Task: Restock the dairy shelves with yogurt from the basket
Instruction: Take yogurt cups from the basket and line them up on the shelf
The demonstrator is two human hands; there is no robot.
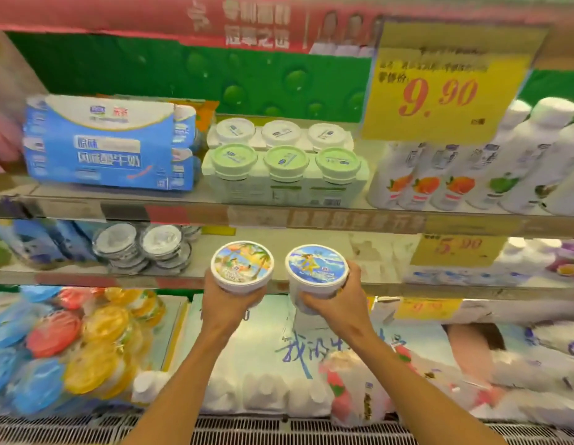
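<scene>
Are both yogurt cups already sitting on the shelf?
No, the left hand and right hand each hold a yogurt cup in front of the shelf edge.

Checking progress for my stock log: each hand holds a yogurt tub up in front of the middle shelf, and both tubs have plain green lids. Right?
Not quite. The head view shows the left hand tub and the right hand tub with colourful illustrated lids, not plain green. The rest stands.
</scene>
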